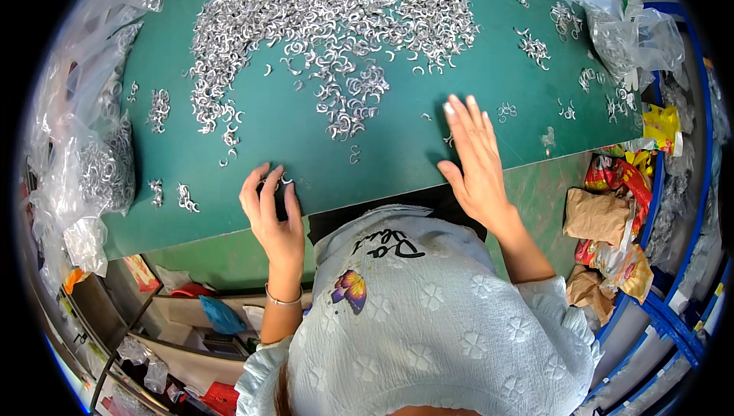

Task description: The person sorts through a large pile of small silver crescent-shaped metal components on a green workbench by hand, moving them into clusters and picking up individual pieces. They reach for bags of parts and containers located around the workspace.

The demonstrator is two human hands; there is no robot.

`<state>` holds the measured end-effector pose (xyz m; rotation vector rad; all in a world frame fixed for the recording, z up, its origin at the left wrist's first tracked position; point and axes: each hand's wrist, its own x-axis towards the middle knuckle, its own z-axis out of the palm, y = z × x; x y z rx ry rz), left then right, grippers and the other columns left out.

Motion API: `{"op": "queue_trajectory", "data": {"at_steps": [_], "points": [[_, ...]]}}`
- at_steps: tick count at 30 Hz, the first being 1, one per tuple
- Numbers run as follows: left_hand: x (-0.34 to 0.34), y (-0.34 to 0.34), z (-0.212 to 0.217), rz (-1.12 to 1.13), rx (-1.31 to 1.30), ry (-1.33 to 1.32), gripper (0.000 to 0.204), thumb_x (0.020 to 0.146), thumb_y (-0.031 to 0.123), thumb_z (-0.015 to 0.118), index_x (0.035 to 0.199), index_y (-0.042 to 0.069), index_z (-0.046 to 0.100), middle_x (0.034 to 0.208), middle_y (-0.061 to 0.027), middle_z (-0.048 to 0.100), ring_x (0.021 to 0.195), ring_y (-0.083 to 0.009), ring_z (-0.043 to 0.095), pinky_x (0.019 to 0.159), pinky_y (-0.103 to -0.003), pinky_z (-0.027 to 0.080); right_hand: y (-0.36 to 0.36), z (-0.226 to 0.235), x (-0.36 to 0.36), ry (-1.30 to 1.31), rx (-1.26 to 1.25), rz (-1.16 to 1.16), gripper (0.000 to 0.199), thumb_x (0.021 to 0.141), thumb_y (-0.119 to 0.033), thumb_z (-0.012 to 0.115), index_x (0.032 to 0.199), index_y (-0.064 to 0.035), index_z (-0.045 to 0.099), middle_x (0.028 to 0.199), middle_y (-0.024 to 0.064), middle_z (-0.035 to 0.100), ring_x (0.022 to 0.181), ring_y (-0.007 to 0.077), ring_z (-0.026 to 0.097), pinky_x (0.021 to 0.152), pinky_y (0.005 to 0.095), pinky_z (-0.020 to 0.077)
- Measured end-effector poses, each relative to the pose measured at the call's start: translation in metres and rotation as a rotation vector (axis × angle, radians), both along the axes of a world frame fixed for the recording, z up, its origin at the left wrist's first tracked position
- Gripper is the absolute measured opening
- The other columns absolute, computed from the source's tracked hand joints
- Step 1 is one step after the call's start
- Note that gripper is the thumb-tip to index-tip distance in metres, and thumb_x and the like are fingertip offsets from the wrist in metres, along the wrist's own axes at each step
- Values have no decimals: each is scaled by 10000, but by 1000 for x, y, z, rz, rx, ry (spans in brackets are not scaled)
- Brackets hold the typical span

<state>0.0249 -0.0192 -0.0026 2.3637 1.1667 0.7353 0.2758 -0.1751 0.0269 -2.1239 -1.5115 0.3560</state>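
A large heap of small C-shaped silver metal pieces (329, 11) is spread over the green tabletop (428, 156), with a tongue of loose pieces (353, 99) reaching toward me. Near the table's front edge, my left hand (271, 206) rests with bent, parted fingers. One curved metal piece (286, 180) shows between its index fingertip and thumb; I see no firm grip on it. My right hand (478, 160) is stretched out flat, palm down, thumb apart from the fingers. Beside its fingers lies a piece (449, 140) partly hidden by the hand.
Small clusters of pieces lie at left (158, 110) and at right (534, 49). Clear plastic bags of pieces (107, 164) stand along the left edge; another bag (631, 41) is at far right. Blue shelving (657, 209) with colourful packets (623, 186) rises at right.
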Motion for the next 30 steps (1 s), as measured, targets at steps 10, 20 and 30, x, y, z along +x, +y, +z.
{"op": "queue_trajectory", "data": {"at_steps": [10,20,30], "points": [[-6,2,4,47,-38,-86,454,775,-66,713,1208,17,604,1172,-153,611,1092,-308,587,949,-369,462,-2,10,-18,-80,-234,188,710,773,-305,729,1394,-71,476,1521,28,377,1455,309,241,1082,706,133],[-18,5,6,155,-69,-19,636,643,77,868,1218,48,598,1109,-123,528,986,-283,517,848,-366,446,17,-17,-38,-24,252,160,258,741,3,717,994,-47,727,1010,42,696,1042,260,629,1016,484,338],[-20,14,4,122,-175,-202,337,717,-77,750,1027,11,650,903,-73,610,749,-176,563,740,-288,462,46,-14,-56,489,356,114,222,722,124,707,921,23,713,858,116,673,768,254,621,695,328,485]]}}
